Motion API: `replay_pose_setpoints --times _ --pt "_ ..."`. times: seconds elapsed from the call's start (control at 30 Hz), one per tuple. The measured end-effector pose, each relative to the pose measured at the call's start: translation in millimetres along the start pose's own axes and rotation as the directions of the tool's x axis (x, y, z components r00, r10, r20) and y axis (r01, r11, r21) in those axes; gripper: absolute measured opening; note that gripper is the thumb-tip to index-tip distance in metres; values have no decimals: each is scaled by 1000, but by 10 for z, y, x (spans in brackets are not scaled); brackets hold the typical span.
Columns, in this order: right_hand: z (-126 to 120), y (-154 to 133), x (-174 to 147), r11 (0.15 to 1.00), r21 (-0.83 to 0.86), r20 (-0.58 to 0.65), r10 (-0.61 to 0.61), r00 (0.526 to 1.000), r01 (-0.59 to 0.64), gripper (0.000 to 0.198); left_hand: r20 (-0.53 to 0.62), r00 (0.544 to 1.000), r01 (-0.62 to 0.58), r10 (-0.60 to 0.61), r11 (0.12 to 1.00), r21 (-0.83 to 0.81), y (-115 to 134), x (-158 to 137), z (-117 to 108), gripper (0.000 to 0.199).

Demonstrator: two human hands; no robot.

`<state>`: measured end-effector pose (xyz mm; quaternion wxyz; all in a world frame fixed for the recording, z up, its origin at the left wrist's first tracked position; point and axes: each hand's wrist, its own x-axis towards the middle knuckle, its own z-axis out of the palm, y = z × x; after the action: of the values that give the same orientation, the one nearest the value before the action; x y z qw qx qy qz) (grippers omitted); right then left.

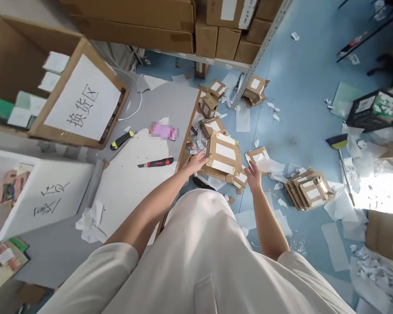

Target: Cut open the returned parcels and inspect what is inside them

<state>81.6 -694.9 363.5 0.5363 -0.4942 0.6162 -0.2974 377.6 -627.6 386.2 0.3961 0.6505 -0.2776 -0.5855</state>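
A flattened-looking brown cardboard box (225, 151) with white labels and bits of yellow tape lies in front of me, over more cardboard. My left hand (197, 162) grips its left edge, fingers curled against the side. Off its right side is my right hand (254, 175), fingers spread and holding nothing that I can see. Just beyond those fingers lies a smaller labelled cardboard piece (256, 153); whether they touch it is unclear. On the table to my left rest a black-and-red utility knife (156, 162) and a yellow-and-black utility knife (122, 140).
Left, the table (118, 187) bears a labelled carton (81, 102), a white foam box (62, 192) and a blurred pink item (163, 131). A shelf post (262, 52) stands ahead. Stacked flattened boxes (311, 190), scrap paper and a broom (343, 163) lie across the blue floor (291, 109).
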Motion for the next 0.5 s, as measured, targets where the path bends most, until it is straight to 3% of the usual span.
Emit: replay_pose_setpoints --times 0.3,0.4,0.5 --pt "40 6 -63 997 70 -110 -11 994 19 55 -8 1000 13 -12 986 169 -38 154 42 58" --pt "88 -2 -63 999 33 -102 10 995 -6 48 -41 999 -25 31 990 139 -19 170 25 57" --pt "211 -29 5 1000 -12 -33 15 999 -16 46 -78 995 -49 61 987 153 -7 72 -150 60"
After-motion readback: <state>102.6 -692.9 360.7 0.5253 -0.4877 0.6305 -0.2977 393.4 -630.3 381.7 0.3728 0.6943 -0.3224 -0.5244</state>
